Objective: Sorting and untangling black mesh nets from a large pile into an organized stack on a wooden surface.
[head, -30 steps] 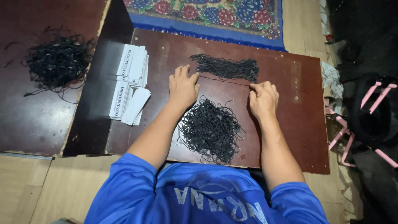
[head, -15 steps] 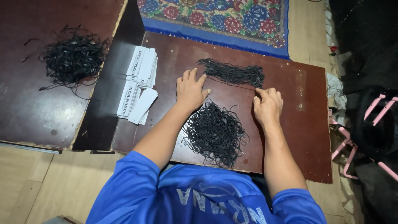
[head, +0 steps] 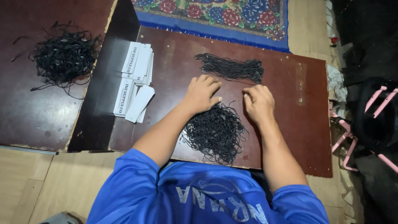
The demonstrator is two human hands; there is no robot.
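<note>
Both hands (head: 230,97) drawn closer, perhaps pinching one cord, tangled cord pile (head: 215,132) touching board edge (head: 248,166)

A loose tangle of black elastic cords (head: 215,132) lies heaped at the brown bench's near edge; a straightened bundle (head: 230,68) lies beyond.

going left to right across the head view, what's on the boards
loose tangle of black cords → stacks of white paper tags → left hand → right hand → pink metal frame
</note>
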